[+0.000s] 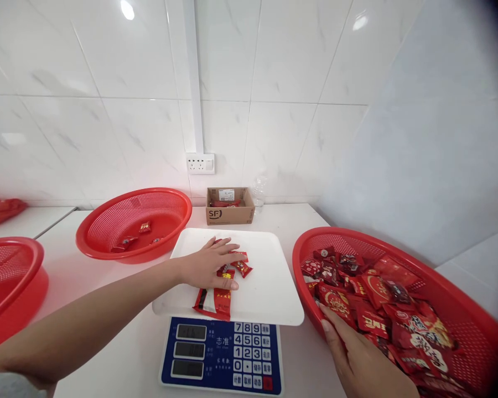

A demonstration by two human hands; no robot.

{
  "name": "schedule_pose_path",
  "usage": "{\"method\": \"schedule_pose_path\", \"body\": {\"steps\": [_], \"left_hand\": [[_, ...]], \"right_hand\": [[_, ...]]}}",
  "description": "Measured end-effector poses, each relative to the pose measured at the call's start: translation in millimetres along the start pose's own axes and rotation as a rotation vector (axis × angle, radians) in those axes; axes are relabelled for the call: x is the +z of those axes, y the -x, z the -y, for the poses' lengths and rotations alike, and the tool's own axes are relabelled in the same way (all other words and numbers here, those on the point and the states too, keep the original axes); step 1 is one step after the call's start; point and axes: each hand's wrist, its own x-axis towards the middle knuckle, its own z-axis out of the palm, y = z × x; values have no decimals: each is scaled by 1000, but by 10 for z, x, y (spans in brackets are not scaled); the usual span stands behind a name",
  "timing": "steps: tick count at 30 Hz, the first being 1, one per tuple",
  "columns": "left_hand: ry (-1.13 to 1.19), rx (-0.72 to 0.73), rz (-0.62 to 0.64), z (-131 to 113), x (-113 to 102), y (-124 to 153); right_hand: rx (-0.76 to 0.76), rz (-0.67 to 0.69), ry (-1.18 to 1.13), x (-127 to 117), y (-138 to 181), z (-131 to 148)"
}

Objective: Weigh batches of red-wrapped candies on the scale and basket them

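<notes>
My left hand (211, 265) reaches over the white weighing tray (269, 298) of a digital scale (222, 354), palm down with fingers spread. Beneath and beside it lie red snack packets, among them a larger red packet (221, 304) near the tray's front edge and a small one (243, 268) by the fingertips. My palm partly hides them. To the right, my right hand (352, 354) grips the near left rim of a red plastic basket (301, 260), thumb outside. Several red and dark wrapped snacks (373, 320) fill that basket.
Left of the scale stands a red basket (85, 232) holding a few small packets. Another red basket (37, 260) is cut off at the left edge. A small cardboard box (231, 215) and a clear plastic bottle (259, 193) stand by the tiled wall.
</notes>
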Motion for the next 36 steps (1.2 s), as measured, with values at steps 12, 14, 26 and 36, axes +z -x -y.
{"method": "schedule_pose_path", "body": {"steps": [12,14,26,36], "left_hand": [[-56,-64,-118,28,134,-86],[-60,-75,-161,50,130,-93],[-30,-45,7,-138,117,-12],[-66,-18,0,-2,107,-5]], "right_hand": [[-24,-2,18,41,-7,-41],[-27,-17,5,30,-4,-37],[-18,47,11,45,-31,-67],[-35,-9,-3,52,-9,-62]]}}
